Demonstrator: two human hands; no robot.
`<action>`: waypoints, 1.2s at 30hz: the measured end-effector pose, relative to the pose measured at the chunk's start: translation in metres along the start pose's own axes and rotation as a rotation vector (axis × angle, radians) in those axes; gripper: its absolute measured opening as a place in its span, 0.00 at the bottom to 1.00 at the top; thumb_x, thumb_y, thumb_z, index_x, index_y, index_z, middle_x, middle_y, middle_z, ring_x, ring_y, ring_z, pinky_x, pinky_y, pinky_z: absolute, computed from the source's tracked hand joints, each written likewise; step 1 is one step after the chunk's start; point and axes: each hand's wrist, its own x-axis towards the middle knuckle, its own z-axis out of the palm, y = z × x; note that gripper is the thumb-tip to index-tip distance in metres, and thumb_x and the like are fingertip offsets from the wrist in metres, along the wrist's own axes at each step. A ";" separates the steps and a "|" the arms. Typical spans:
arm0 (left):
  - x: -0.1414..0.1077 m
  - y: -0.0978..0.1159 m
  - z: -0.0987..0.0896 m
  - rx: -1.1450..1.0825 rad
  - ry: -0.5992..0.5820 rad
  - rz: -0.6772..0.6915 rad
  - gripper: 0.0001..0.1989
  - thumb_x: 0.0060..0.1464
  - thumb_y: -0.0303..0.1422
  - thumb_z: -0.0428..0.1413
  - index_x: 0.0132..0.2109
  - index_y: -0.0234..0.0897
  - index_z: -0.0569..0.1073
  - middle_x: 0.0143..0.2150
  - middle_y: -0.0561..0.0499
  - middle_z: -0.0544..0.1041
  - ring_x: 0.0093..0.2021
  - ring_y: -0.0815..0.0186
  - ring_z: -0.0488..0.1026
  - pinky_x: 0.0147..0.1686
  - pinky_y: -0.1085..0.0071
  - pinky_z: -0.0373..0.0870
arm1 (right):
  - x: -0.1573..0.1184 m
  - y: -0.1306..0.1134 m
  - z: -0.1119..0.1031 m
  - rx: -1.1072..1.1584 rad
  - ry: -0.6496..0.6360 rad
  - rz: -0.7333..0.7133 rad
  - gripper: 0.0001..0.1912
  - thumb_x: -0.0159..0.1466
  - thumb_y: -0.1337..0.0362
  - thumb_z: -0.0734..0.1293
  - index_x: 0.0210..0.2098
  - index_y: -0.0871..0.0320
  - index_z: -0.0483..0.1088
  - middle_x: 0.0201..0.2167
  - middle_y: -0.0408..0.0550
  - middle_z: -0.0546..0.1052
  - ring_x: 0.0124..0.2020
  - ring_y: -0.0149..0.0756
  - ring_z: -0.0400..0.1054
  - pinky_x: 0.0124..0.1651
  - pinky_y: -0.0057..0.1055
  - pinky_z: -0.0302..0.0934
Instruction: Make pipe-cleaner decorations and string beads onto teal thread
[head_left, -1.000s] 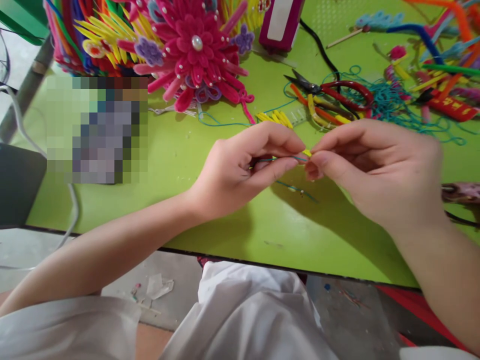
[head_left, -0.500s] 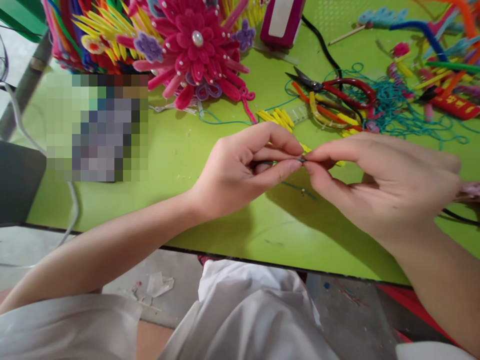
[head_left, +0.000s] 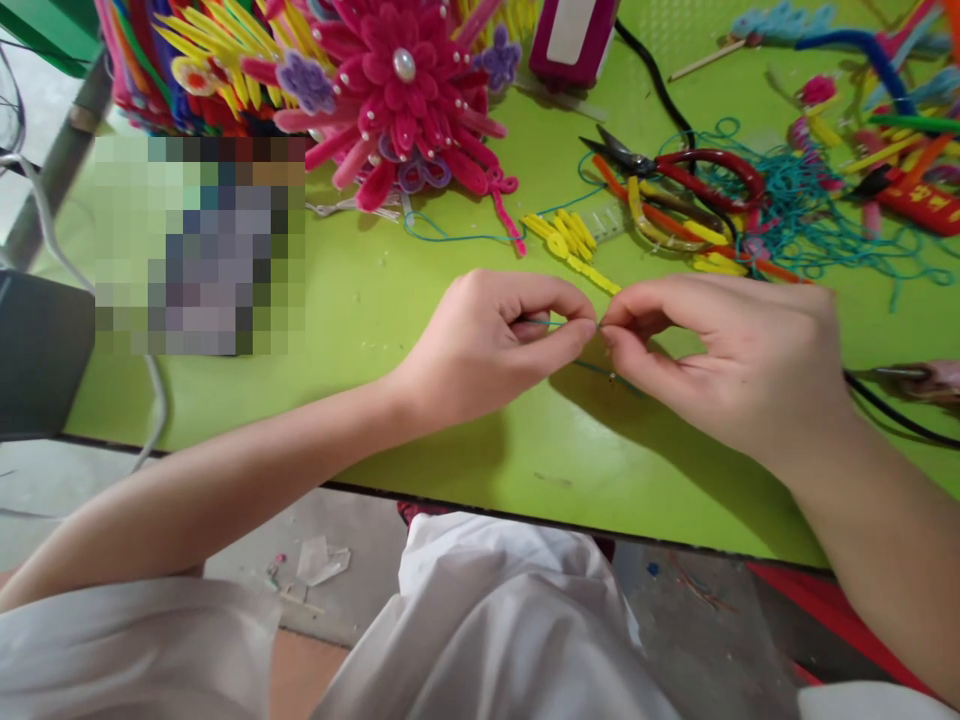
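My left hand [head_left: 502, 345] pinches a thin teal cord [head_left: 551, 323], which shows in the gap between its fingers. My right hand [head_left: 727, 355] is closed in a pinch right beside it, fingertips almost touching the left ones; they appear to hold the same cord, though the tips hide it. Below the hands a length of the cord hangs with a tiny bead [head_left: 612, 378] on it. Just behind the fingers lie several yellow fuzzy pieces [head_left: 574, 235]. Further back is a large pink pipe-cleaner flower [head_left: 390, 90] with pearl beads.
Red-handled scissors [head_left: 705, 175] and a tangle of teal cord [head_left: 832, 215] lie behind my right hand. A magenta box [head_left: 574, 45] stands at the back. On the left are a white cable [head_left: 154, 400] and a blurred-out patch [head_left: 217, 260]. The green table [head_left: 420, 460] ends near my lap.
My right hand has drawn in lower and its knuckles are more bent. The fingers of both hands show a wider gap, and more of the yellow pieces is visible. The view has shifted slightly.
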 end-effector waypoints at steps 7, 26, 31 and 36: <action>0.010 -0.005 -0.011 -0.199 0.010 -0.147 0.06 0.58 0.31 0.63 0.32 0.36 0.82 0.19 0.57 0.63 0.19 0.76 0.52 0.18 0.73 0.47 | 0.000 0.018 -0.008 0.049 0.047 0.090 0.05 0.65 0.69 0.73 0.35 0.51 0.78 0.31 0.43 0.82 0.32 0.33 0.76 0.40 0.33 0.68; 0.007 -0.005 -0.012 -0.199 -0.020 -0.172 0.09 0.60 0.37 0.66 0.36 0.36 0.85 0.24 0.55 0.74 0.21 0.76 0.63 0.20 0.76 0.57 | -0.002 0.015 0.017 0.941 0.026 0.612 0.08 0.59 0.64 0.82 0.39 0.50 0.85 0.36 0.43 0.85 0.37 0.36 0.81 0.51 0.39 0.80; 0.006 -0.006 -0.011 -0.294 -0.081 -0.193 0.08 0.61 0.37 0.66 0.38 0.38 0.86 0.34 0.50 0.85 0.33 0.68 0.79 0.31 0.75 0.74 | -0.004 0.020 0.021 1.018 0.017 0.603 0.06 0.61 0.63 0.81 0.39 0.47 0.87 0.35 0.41 0.85 0.35 0.30 0.81 0.48 0.31 0.79; 0.004 -0.008 -0.009 -0.353 -0.087 -0.216 0.09 0.59 0.40 0.68 0.40 0.39 0.86 0.37 0.51 0.87 0.37 0.66 0.83 0.34 0.74 0.79 | -0.006 0.024 0.025 1.015 -0.044 0.568 0.06 0.64 0.60 0.79 0.41 0.43 0.87 0.41 0.41 0.85 0.41 0.34 0.81 0.52 0.35 0.78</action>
